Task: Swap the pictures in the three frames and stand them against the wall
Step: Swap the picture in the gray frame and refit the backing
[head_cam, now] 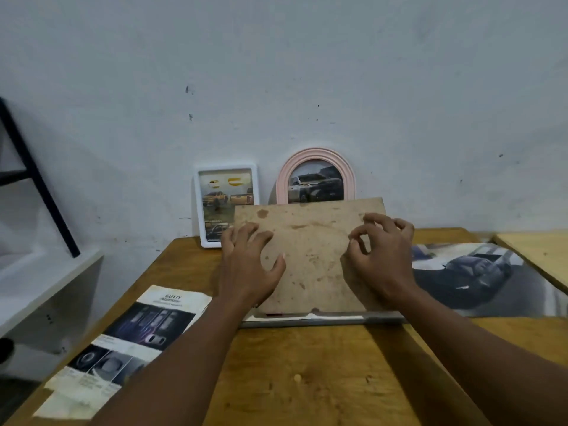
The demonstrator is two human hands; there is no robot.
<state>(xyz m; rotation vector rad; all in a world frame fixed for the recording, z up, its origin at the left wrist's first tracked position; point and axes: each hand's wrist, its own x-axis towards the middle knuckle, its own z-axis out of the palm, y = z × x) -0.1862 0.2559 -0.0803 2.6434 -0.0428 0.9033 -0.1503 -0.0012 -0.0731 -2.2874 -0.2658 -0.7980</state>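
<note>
Left hand (249,265) splayed on backing board (310,241), right hand (382,259) curled at its right edge, grip unclear

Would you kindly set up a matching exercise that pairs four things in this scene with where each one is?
Things
1. white frame
2. pink arched frame
3. brown backing board
4. safety leaflet

Places
a. mid-table, beneath the left hand and right hand
b. lying at the table's near left edge
c. standing against the wall, its lower part hidden by the board
d. standing against the wall, furthest left

Pairs: 1-d, 2-c, 3-a, 4-b
</note>
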